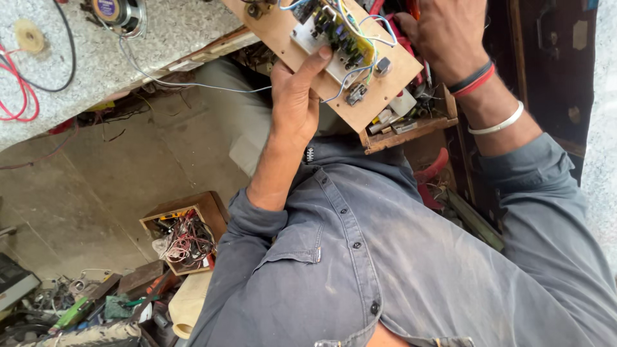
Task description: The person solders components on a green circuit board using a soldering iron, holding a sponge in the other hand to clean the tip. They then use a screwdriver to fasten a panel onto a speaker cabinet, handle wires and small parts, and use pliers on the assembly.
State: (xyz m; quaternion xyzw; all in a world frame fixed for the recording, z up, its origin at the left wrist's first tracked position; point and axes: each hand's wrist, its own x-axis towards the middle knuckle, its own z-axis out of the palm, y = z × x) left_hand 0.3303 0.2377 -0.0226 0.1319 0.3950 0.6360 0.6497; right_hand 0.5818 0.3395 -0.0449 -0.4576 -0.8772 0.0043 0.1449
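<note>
So there's a small wooden box down on the floor, lower left, stuffed with a tangle of red and white wires, and just behind the board an open wooden drawer full of small parts and odd bits, too jumbled to pick out. More clutter sits in the bottom left corner: green tools, scraps, a dark case. Up top left is a stone slab worktop with a small round speaker on it, plus red and black wires looping across; a thin wire runs from the speaker over toward the board. The plywood board with a circuit board mounted on it is held up at the top centre, tilted, partly blocking the drawer. Left hand grips its lower edge, thumb pressed on the face, forearm rising straight up. Right hand reaches in above the board's far end; its fingers are hidden, so can't tell if they're closed. Wristbands and a bangle sit on that wrist.
</note>
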